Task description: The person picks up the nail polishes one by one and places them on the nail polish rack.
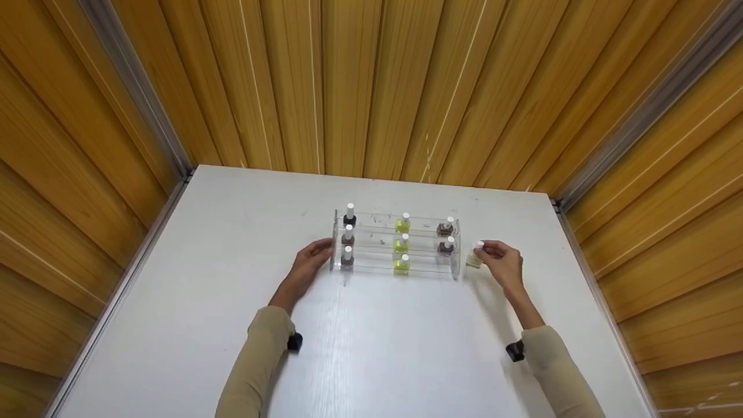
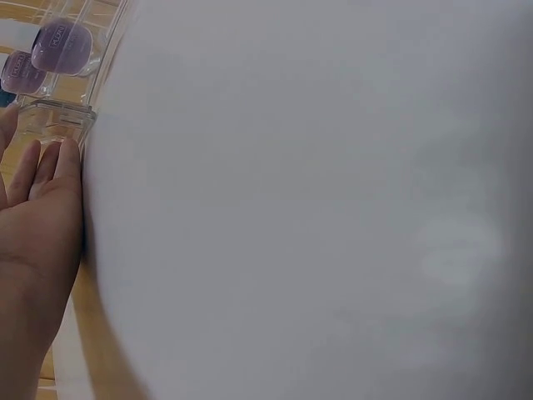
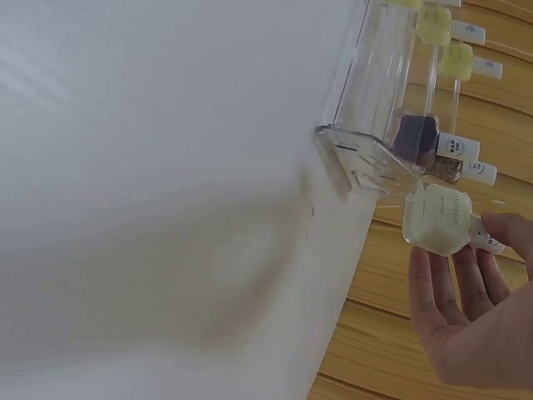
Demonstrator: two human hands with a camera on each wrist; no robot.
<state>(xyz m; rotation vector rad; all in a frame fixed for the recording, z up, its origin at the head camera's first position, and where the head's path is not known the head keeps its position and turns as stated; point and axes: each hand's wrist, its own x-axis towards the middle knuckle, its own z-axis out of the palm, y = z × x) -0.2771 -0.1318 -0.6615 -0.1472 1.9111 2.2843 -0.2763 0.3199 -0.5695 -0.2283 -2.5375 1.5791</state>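
A clear tiered rack (image 1: 377, 270) stands on the white table with nail polish bottles in three columns. Dark bottles (image 1: 347, 260) fill the left column, yellow ones (image 1: 401, 266) the middle. In the right column are two brownish bottles (image 1: 446, 248), on the back and middle tiers. My left hand (image 1: 310, 261) rests at the rack's left end panel, its fingers (image 2: 67, 158) extended along it. Just beyond the right end panel, my right hand (image 1: 502, 264) pinches a pale cream nail polish bottle (image 3: 440, 218) by its white cap (image 3: 485, 237), between thumb and fingers.
Wood-look panels (image 1: 348, 87) wall the white table (image 1: 377, 348) at the back and both sides. Grey metal rails (image 1: 139, 75) run along the corners. A small black device (image 1: 295, 341) sits at each wrist, by the beige sleeves (image 1: 249, 366).
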